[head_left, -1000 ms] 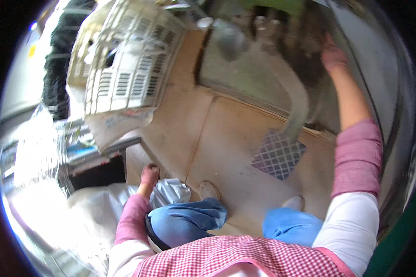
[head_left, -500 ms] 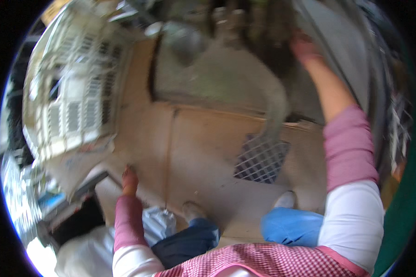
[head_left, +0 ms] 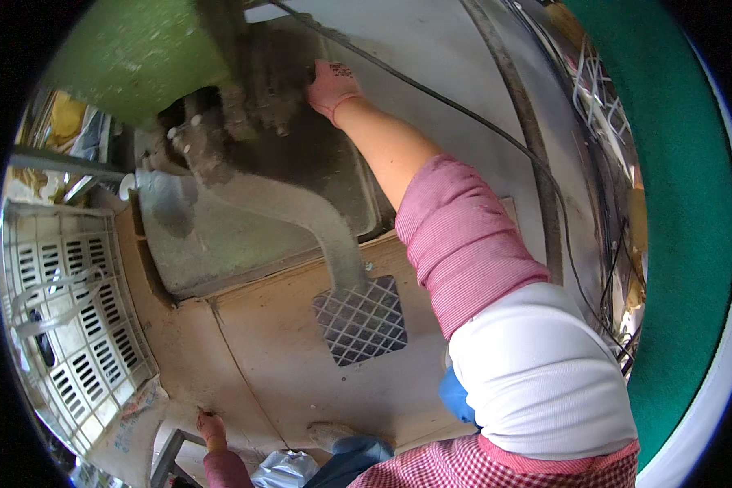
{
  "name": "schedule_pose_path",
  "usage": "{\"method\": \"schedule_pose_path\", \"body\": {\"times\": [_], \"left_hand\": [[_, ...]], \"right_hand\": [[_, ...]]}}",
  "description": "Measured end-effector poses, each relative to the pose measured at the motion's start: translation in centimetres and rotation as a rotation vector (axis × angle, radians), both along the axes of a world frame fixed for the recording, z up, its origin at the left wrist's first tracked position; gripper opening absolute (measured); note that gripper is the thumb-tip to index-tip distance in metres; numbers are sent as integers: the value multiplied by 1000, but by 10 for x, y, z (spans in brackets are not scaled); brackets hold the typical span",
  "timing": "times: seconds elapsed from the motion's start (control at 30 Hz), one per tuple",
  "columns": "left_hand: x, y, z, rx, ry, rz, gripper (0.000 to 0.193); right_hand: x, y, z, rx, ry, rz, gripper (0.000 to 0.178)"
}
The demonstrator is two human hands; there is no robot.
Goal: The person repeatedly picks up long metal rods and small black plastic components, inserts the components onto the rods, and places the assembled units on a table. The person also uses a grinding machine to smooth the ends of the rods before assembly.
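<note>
My right hand (head_left: 333, 88), in a pink glove, reaches far forward to the dark, grimy lower parts (head_left: 272, 85) of a green machine (head_left: 142, 61). Its fingers look curled against the side of those parts, and whatever they grip is hidden. My left hand (head_left: 211, 428) is small and low on the left, above the brown floor covering and close to a grey metal frame (head_left: 169, 455). Whether its fingers are apart or together does not show clearly. Between my arms a curved metal lever (head_left: 301, 213) runs down from the machine to a foot pedal (head_left: 360, 321) with a crosshatched plate.
A white slatted plastic basket (head_left: 77, 325) stands at the left. One black cable (head_left: 464, 122) crosses the floor beyond my right arm. Along the right edge runs a green surface (head_left: 667, 244), with tangled wires (head_left: 602, 98) beside it. Near my feet lies a shiny plastic bag (head_left: 285, 470).
My view has swung right and forward, so basket and pedal appear further left. More of the green machine shows. My right hand stays at the machine's dark parts, now sharper; my left sits lower in view.
</note>
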State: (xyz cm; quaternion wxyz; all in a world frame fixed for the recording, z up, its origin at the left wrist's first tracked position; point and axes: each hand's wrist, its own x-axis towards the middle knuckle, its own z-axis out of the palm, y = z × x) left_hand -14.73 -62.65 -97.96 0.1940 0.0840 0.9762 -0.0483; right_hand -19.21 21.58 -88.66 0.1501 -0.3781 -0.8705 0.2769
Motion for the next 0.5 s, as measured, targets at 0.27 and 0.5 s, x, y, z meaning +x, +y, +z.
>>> {"method": "schedule_pose_path", "body": {"times": [0.27, 0.5], "left_hand": [[30, 190, 155, 897, -626, 864, 9], [149, 409, 356, 924, -1263, 829, 10]], "right_hand": [[184, -99, 64, -1765, 588, 91, 26], [319, -262, 215, -1313, 390, 315, 26]]}}
